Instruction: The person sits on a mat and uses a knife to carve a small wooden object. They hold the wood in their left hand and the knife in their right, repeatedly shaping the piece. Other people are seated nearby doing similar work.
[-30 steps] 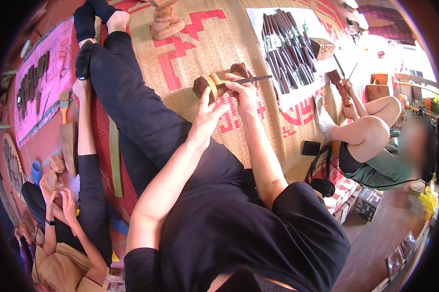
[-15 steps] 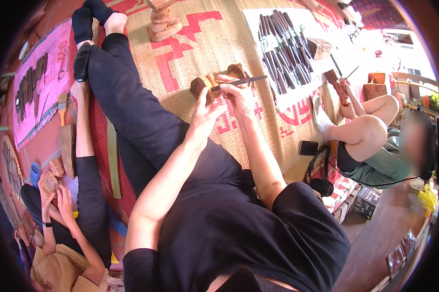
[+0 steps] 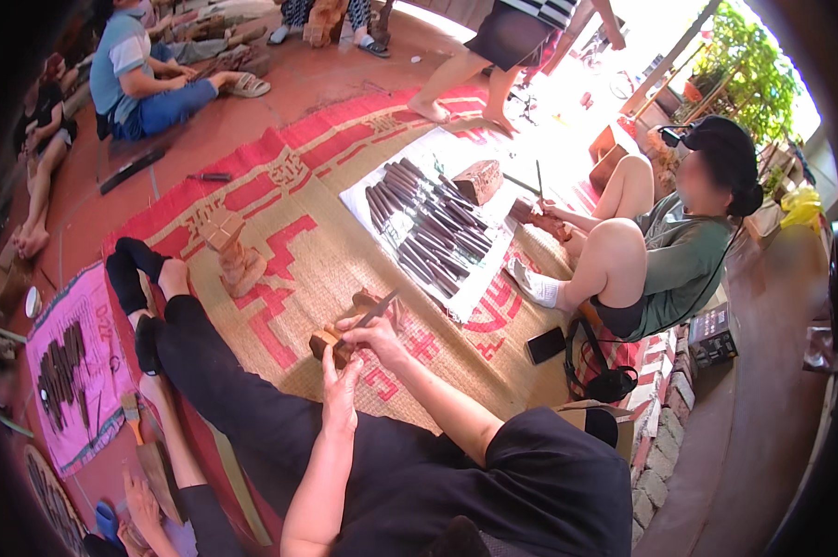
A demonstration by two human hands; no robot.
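A brown carved wooden piece point(image 3: 322, 341) lies on the woven mat beside my legs, partly hidden by my fingers. My left hand point(image 3: 340, 395) is at its near end, fingers against the wood. My right hand point(image 3: 378, 340) is closed around a slim, dark carving tool point(image 3: 382, 306). One end of the tool sticks up past the fingers toward the far right; its lower end, by the wood and my left fingers, is too small to make out.
On the mat point(image 3: 344, 186), several dark-handled tools point(image 3: 428, 223) lie on a white cloth by a wood block point(image 3: 479, 182). A pale wooden figure point(image 3: 238, 260) stands farther left. A phone point(image 3: 545, 346) lies near a seated person point(image 3: 683, 251). More tools cover a pink cloth point(image 3: 84, 316).
The view has swung up and right, bringing in more people and the far floor. Both hands remain at the wooden piece; the tool now slants more steeply upward in my right hand.
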